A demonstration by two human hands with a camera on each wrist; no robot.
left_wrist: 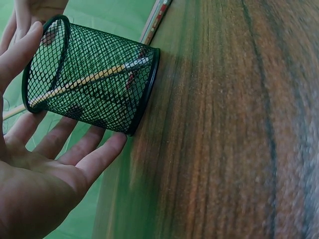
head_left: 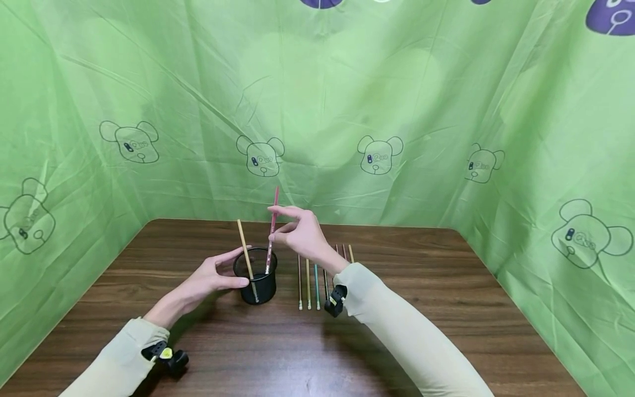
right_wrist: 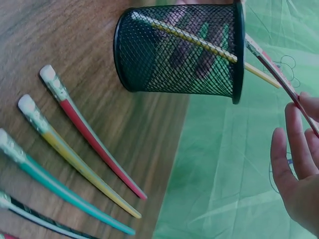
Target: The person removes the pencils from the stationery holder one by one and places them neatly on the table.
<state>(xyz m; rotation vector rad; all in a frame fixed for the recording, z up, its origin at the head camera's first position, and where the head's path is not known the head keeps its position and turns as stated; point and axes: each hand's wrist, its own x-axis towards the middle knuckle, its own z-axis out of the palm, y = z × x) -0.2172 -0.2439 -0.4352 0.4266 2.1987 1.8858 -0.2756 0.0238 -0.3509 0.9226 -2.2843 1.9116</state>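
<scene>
A black mesh pencil cup (head_left: 263, 291) stands upright on the table. My left hand (head_left: 200, 279) holds it from the left, thumb on the near side and fingers round the far side. Inside leans a yellow pencil (head_left: 243, 241), eraser end down, seen through the mesh in the left wrist view. Between thumb and fingers, my right hand (head_left: 303, 236) pinches a pink pencil (head_left: 275, 214) upright, slightly tilted. Its eraser end points down at the cup's mouth; in the right wrist view that end (right_wrist: 252, 46) shows just by the rim.
Right of the cup, several pencils lie side by side, eraser ends toward me: red (right_wrist: 97, 142), yellow (right_wrist: 82, 167), teal (right_wrist: 65, 189) and black (right_wrist: 45, 221) among them. The right forearm partly covers the row. A green printed cloth (head_left: 317, 110) hangs round the wooden table (head_left: 258, 353).
</scene>
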